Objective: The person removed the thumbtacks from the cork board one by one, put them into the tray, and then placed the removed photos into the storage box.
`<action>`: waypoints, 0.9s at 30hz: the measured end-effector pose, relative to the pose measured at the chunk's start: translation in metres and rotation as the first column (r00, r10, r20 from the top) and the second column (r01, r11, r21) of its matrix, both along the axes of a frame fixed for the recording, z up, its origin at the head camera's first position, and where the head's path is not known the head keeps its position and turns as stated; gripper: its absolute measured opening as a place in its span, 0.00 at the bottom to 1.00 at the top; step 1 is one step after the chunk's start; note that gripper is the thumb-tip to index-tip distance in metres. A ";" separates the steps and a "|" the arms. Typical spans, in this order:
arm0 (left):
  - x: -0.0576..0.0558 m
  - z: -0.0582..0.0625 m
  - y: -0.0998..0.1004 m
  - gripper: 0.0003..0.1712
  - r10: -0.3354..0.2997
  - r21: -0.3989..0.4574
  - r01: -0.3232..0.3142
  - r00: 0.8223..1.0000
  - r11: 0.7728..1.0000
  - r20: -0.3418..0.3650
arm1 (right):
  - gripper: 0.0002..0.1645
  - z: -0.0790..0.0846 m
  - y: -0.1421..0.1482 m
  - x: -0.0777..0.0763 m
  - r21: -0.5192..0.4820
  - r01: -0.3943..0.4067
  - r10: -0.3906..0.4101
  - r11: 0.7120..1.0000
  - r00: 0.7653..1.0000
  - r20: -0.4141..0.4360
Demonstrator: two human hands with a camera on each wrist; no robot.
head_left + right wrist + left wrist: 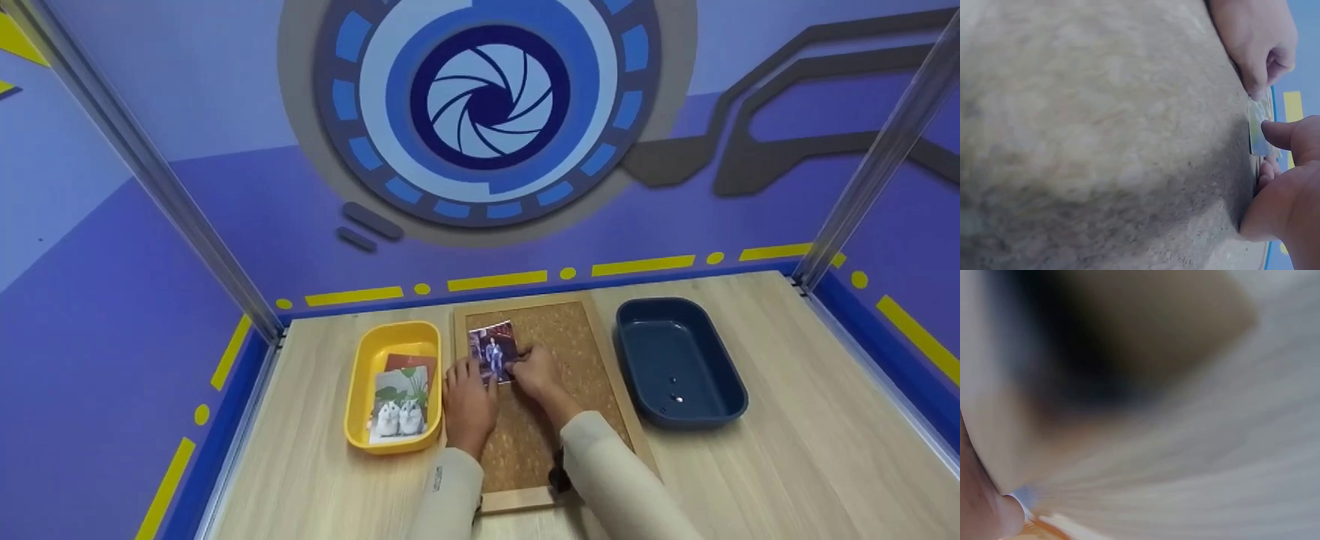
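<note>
A small printed photo (491, 346) of a standing figure lies over the upper left part of a wood-framed cork board (525, 450). My left hand (471, 405) holds its lower left side, fingers along the edge and thumb near the bottom. At its right edge my right hand (538, 373) pinches the photo. In the right wrist view, the right thumb (1278, 134) presses on the photo (1258, 129), and the left hand (1258, 45) has its fingertips at the opposite edge. The left wrist view is mostly blurred, with part of the left hand (985, 512) at its lower left.
Left of the board stands a yellow tray (354, 397) with a hamster picture (401, 409) over a reddish card (411, 361). To the right, a dark blue tray (739, 401) holds several small shiny pieces (675, 397). A purple printed wall (240, 217) rises behind the table.
</note>
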State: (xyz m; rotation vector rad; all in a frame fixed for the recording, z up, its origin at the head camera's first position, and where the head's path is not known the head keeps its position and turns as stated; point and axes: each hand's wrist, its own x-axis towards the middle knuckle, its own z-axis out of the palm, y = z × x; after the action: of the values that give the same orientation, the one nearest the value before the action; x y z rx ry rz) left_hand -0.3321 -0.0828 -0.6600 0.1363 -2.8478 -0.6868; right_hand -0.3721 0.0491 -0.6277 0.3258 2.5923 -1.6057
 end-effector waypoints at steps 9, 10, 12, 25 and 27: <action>0.000 0.001 0.000 0.32 0.007 0.003 -0.007 1.000 1.000 0.020 | 0.10 -0.006 0.006 -0.001 -0.083 -0.022 0.011 0.996 0.991 -0.133; 0.000 0.001 0.000 0.32 0.008 0.005 -0.008 1.000 1.000 0.023 | 0.10 -0.006 0.007 -0.001 -0.100 -0.029 0.015 0.995 0.990 -0.141; 0.000 0.001 0.002 0.32 0.009 0.006 -0.009 1.000 1.000 0.012 | 0.10 -0.007 0.009 0.000 -0.117 -0.041 0.022 0.992 0.986 -0.162; -0.001 0.000 0.004 0.31 0.007 -0.039 -0.007 1.000 0.999 0.014 | 0.15 -0.007 0.012 0.001 -0.110 -0.108 0.091 0.988 0.985 -0.148; 0.001 0.000 0.001 0.30 0.008 -0.043 -0.007 1.000 0.999 0.020 | 0.15 -0.009 0.008 0.002 -0.105 -0.111 0.097 0.988 0.986 -0.134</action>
State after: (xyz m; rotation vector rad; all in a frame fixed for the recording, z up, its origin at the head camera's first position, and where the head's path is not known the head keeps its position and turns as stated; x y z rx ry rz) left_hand -0.3306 -0.0815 -0.6602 0.1478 -2.8771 -0.6257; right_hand -0.3706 0.0569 -0.6368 0.0798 2.5476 -1.7815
